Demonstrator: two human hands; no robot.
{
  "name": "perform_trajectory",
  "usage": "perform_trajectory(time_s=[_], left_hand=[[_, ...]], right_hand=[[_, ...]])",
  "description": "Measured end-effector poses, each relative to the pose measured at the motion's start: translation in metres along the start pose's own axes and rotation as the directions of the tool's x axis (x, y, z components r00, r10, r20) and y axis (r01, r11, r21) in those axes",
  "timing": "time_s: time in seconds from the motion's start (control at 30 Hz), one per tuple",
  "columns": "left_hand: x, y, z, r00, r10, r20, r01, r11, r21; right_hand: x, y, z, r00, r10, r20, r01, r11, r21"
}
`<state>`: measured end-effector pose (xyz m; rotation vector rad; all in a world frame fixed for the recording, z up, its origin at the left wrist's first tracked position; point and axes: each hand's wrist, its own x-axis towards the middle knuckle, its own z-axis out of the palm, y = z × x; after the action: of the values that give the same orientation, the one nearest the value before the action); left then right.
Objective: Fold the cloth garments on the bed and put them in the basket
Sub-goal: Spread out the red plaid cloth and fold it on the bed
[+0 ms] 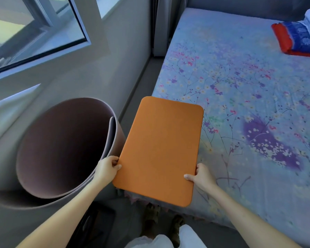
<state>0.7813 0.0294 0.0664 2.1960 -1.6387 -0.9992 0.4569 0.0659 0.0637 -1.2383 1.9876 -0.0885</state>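
Both hands, left [107,167] & right [200,176], are clamping the stiff, light orange board [159,149] by its side edges; folded garments [299,40] sitting at 1 o'clock on bed [240,77].

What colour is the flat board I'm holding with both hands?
The flat rounded-corner board is plain orange, best seen in the head view.

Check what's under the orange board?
Under the orange board, held by left hand and right hand: the bed's floral corner and a fringed edge show around it. Anything directly beneath is hidden.
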Motion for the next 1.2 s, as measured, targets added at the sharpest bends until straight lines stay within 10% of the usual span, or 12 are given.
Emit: perform_trajectory(time_s=[0.37,0.67,0.87,1.2], left_hand=[[-0.008,0.011,0.030,0.945,-0.251,-0.211,0.104,0.839,-0.533],[-0.019,-0.003,0.040,0.991,-0.074,-0.116,0.088,0.989,0.119],[-0.035,-0.004,0.056,0.947,-0.248,-0.206,0.204,0.956,-0.212],[-0.011,-0.004,0.047,0.940,0.007,-0.341,0.090,0.959,0.268]], right_hand=[[-0.001,0.002,0.003,0.995,0.055,0.079,-0.086,0.873,0.480],[-0.002,0.013,0.004,0.994,-0.019,0.107,-0.034,0.879,0.475],[-0.005,0.019,0.012,0.994,-0.084,0.073,0.039,0.878,0.477],[0.005,0.020,0.013,0.987,-0.111,0.113,0.047,0.887,0.460]])
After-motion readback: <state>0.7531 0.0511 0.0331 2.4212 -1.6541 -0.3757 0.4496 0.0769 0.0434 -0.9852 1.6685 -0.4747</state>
